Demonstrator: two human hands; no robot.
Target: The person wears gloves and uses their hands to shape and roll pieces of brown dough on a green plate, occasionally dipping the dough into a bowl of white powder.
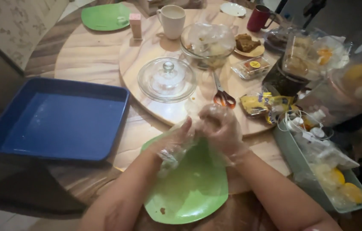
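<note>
Thin plastic glove [176,147] hangs half-on over the left hand [174,141], above the green plate [194,192] at six o'clock. Blue tray [57,122] sits at nine o'clock, glass lidded dish [167,79] at twelve. The right hand [221,126], already gloved, is pinched narrow on the loose film. The step looks like gloving; seating it likely calls for a steady pull toward the wrist.

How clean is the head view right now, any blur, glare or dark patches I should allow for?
Head view: both gloved hands, left hand and right hand, are smeared by motion blur over the green plate; the clear bags at far right blow out in glare; the blue tray sits sharp but dim, bottom left corner falls into shadow; table edges bow slightly from the wide lens.
</note>
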